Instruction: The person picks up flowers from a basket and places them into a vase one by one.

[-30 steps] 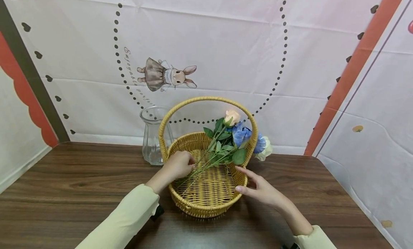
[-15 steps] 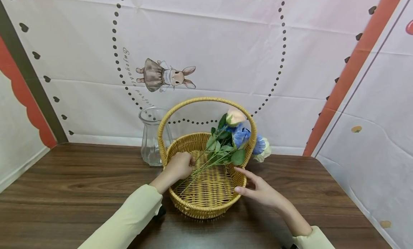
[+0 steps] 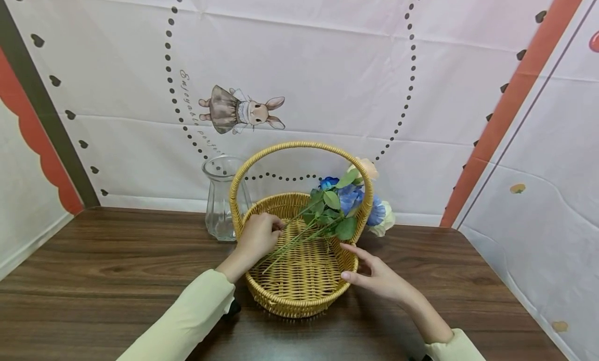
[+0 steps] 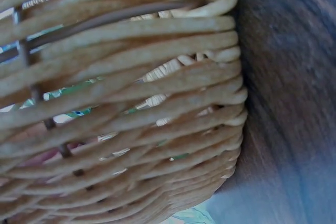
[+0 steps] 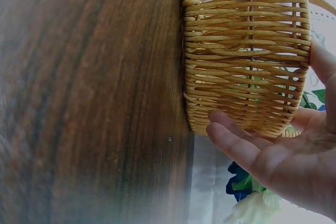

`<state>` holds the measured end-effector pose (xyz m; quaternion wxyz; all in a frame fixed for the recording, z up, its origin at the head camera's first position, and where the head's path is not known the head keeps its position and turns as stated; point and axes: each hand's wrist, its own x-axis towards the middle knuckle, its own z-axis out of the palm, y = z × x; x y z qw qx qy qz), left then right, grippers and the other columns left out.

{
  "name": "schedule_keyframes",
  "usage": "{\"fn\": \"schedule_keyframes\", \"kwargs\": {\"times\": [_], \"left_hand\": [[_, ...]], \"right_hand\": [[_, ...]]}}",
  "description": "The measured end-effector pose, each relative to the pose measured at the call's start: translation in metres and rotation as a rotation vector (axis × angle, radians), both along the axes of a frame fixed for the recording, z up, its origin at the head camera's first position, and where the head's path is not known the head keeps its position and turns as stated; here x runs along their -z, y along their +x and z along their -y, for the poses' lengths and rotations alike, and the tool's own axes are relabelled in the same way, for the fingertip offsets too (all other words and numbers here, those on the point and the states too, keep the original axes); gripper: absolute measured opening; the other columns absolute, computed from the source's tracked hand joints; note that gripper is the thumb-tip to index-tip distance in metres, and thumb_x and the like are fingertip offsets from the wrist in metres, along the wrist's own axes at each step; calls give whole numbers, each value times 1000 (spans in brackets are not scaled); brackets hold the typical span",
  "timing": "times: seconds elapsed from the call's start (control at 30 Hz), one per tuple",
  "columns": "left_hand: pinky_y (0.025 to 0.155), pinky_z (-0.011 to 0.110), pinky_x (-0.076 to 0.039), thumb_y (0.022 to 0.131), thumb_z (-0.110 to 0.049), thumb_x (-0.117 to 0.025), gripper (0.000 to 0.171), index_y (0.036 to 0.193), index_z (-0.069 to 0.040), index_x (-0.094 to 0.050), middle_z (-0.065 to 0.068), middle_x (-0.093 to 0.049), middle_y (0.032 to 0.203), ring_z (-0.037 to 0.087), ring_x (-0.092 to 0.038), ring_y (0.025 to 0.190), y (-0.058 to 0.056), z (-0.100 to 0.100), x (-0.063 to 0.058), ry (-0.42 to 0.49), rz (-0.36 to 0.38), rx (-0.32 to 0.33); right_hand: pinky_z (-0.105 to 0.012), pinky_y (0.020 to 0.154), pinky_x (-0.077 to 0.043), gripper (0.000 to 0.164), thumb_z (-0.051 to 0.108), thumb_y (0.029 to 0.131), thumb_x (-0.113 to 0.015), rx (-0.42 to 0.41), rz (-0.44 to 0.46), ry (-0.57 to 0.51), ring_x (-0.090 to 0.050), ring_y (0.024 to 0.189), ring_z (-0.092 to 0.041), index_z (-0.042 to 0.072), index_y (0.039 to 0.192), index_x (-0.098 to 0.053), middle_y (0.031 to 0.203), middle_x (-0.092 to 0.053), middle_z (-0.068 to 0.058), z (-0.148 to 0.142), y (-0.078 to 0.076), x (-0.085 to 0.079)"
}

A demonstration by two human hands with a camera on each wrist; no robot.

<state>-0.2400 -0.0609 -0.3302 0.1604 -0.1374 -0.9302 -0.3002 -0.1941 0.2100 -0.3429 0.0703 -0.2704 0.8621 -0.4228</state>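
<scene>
A yellow wicker basket (image 3: 299, 305) with a tall hoop handle stands on the table. My left hand (image 3: 258, 238) reaches over its left rim with curled fingers, pinching a green flower stem; the fingertips are partly hidden. Several flowers lean to the right: a peach rose (image 3: 368, 168) behind the handle, blue flowers (image 3: 350, 201) and a white flower (image 3: 383, 221) beyond the rim. Their stems slant across the basket floor. At the right rim, my right hand (image 3: 381, 276) touches the basket with loosely spread fingers, some against the outer wall (image 5: 247, 61). The left wrist view is filled with woven wall (image 4: 131, 98).
A clear glass vase (image 3: 220, 205) stands behind the basket on the left, partly behind the handle. Brown wooden table (image 3: 117, 257) extends on both sides. A printed white cloth (image 3: 327, 80) hangs along the back.
The peach rose has swung right, from inside the handle's arch to behind its right side, showing a darker blue flower. My left hand has turned slightly. My right hand stays at the rim.
</scene>
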Motion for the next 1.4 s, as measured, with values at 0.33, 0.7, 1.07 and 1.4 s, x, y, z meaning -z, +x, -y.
{"fn": "schedule_keyframes", "kwargs": {"times": [0.33,0.7,1.07,1.4], "left_hand": [[61,31,-50,79,-2,-67,12,87,-9,-72,2,-68,79,14,-61,66,1,1,-2,40,-46,-4],[63,33,-51,82,-3,-64,11,91,-4,-71,7,-69,82,18,-63,67,3,1,-1,2,-101,-5],[67,36,-53,81,3,-61,15,90,-2,-72,11,-69,85,23,-65,70,10,0,-12,-79,-175,-34],[39,21,-23,74,12,-52,32,88,-7,-73,9,-69,82,10,-35,43,24,-1,-36,-192,-172,-59]], "right_hand": [[-61,97,-26,60,23,90,-58,-7,-3,-8,-26,128,-46,-2,138,-32,141,-31,-24,0,1,-1],[-55,94,-35,61,20,90,-58,-40,-9,-35,-34,123,-46,-5,138,-31,140,-31,-27,0,0,-1],[-50,92,-37,61,22,90,-58,-29,16,-34,-36,122,-45,-3,138,-30,140,-31,-27,0,-2,2],[-52,93,-37,60,22,90,-58,-24,9,-31,-37,121,-45,-2,138,-32,140,-32,-27,0,-2,1]]}}
